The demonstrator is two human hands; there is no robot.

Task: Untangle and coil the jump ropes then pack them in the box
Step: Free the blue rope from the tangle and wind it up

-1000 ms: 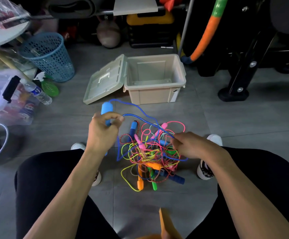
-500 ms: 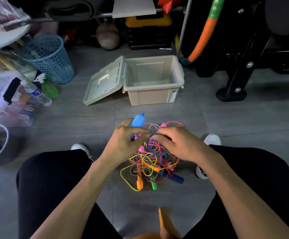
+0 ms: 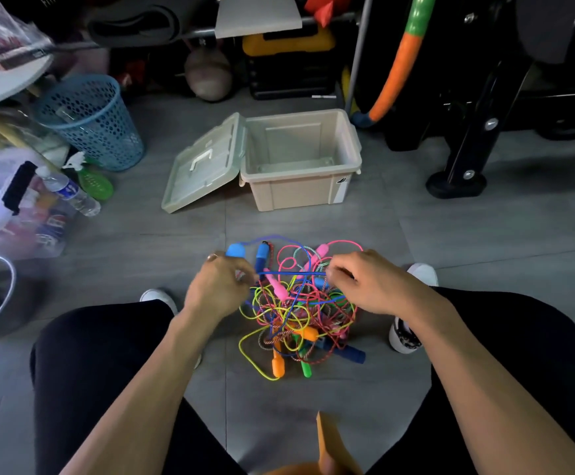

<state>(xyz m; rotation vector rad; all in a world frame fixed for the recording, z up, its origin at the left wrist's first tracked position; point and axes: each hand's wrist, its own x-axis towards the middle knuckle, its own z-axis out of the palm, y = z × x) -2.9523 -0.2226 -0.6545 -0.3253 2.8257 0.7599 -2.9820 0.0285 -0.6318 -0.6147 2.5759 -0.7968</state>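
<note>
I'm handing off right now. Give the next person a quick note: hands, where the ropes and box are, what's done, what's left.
Left hand grips the light-blue handle; right hand pinches the blue rope, stretched between the hands.
The other ropes lie in a tangle on the floor between the feet.
Box stands beyond the tangle, lid open, nothing inside.
Done: none coiled or packed.
Left: free the blue rope, coil it, box it, then the rest.

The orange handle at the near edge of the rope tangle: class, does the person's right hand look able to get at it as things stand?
Probably yes. The orange handle sticks out of the rope tangle on the near side, uncovered, but the right hand is pinching the blue rope and would need to let go.
</note>
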